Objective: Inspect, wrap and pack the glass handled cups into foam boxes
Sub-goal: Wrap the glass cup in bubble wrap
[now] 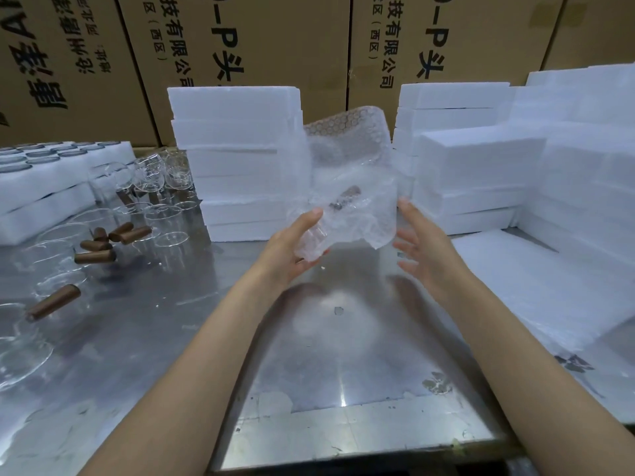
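Cardboard cartons (240, 46) with black printed lettering wall off the back of the scene, and in front of them I see a scuffed metal table (343, 372) that reflects the arms above it. I have both hands raised over the middle of the table. My left hand (292, 249) cups the lower end of a glass cup (338, 207) loosely swathed in bubble wrap (347, 159), thumb along the near side and fingers curled under the bundle. My right hand (424, 249) is spread wide, fingers straight, just beside the wrap's right edge; I cannot tell whether it touches the film. Through the plastic I make out a brown handle (347, 197) slanting up and to the right, away from me, so the cup's long axis seems to run diagonally; the loose wrap stands up above it.

Behind the bundle sit two stacks of white foam boxes (237, 149), closed, contents hidden. More foam pieces (567, 166) are piled at the right, with a flat foam sheet (536, 286) lying on the table. At far left a foam tray (51, 173) holds rows of glass rims in its round pockets. Between it and the stacks, unwrapped glass cups (144, 176) with brown handles lie and stand scattered on the metal.
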